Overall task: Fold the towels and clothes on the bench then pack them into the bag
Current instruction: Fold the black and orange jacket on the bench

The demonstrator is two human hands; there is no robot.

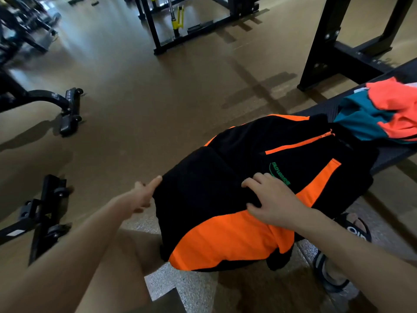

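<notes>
A black jacket with orange panels and a green logo [237,172] lies spread over the near end of the dark bench [397,154], partly hanging off it. My left hand [144,195] holds the jacket's left edge, the thumb on top of the fabric. My right hand [270,199] grips a bunched fold of the black cloth near the logo, fingers curled. Farther along the bench sits a crumpled pile of teal and coral clothing [383,114]. No bag is in view.
Black gym machine frames [334,41] stand behind the bench and to the left [56,105]. A sandalled foot [352,227] rests on the floor at the right, below the bench. Brown gym floor stretches ahead.
</notes>
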